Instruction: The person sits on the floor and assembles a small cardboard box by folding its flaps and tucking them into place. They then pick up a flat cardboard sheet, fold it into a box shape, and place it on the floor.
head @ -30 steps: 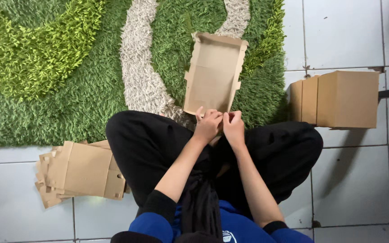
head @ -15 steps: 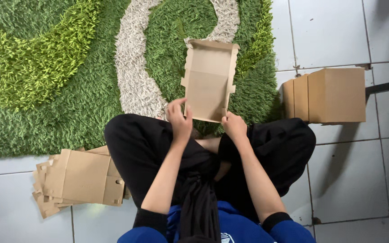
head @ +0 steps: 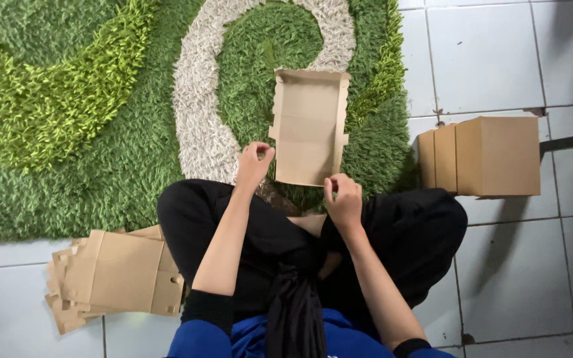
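White floor tiles (head: 499, 59) are showing around a shaggy green rug (head: 67, 99) with a pale spiral band, and a person is sitting cross-legged at its near edge, looking straight down. Beyond the knees, a partly folded cardboard box blank (head: 310, 126) is lying on the rug with its long axis running away from the person, its side walls standing up and its near end sitting between the two hands. To the right, folded brown boxes (head: 482, 156) are standing together on the tiles, well apart from the hands; to the left, a stack of flat cardboard blanks (head: 114, 278) is lying beside the left knee. The left hand (head: 253, 162) is curling at the near left corner of the blank, fingers pinched narrowly at the edge, though whether they are actually gripping it cannot be told. The right hand (head: 345, 199) is hovering at the near right corner, fingers bent and close together, touching or just beside the lower edge; both hands are about equally near
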